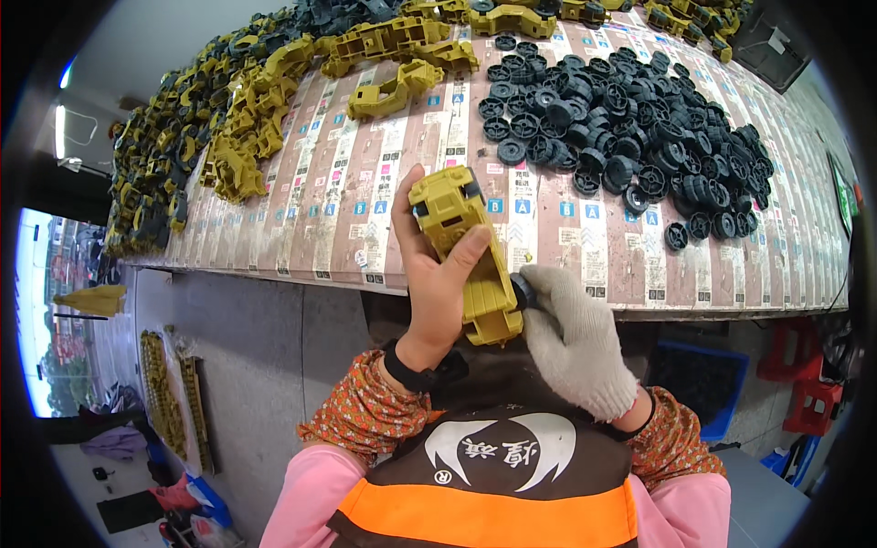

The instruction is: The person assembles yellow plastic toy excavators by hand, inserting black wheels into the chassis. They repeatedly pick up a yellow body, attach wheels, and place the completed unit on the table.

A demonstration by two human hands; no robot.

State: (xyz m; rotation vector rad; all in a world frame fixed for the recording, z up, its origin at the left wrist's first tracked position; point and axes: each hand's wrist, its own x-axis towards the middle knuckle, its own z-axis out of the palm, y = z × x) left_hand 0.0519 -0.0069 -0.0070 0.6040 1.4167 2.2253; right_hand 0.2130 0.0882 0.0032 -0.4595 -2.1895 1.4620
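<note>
My bare left hand [433, 288] is wrapped round a yellow plastic toy truck body [469, 251], thumb pressed across it, held over the table's front edge. In a white knit glove, my right hand [575, 338] pinches a black toy wheel [523, 290] against the truck's lower right side. Whether the wheel is seated on an axle there is hidden by the glove and the body. Another dark wheel part shows at the truck's upper right corner. A large heap of loose black wheels [621, 119] lies on the table beyond my right hand.
Patterned sheeting covers the table [320, 196]. Yellow truck bodies [247, 128] lie in a row at the left and back, beside a pile of bodies with wheels [151, 173]. A blue bin [731, 393] and red stools [811, 402] stand below at the right.
</note>
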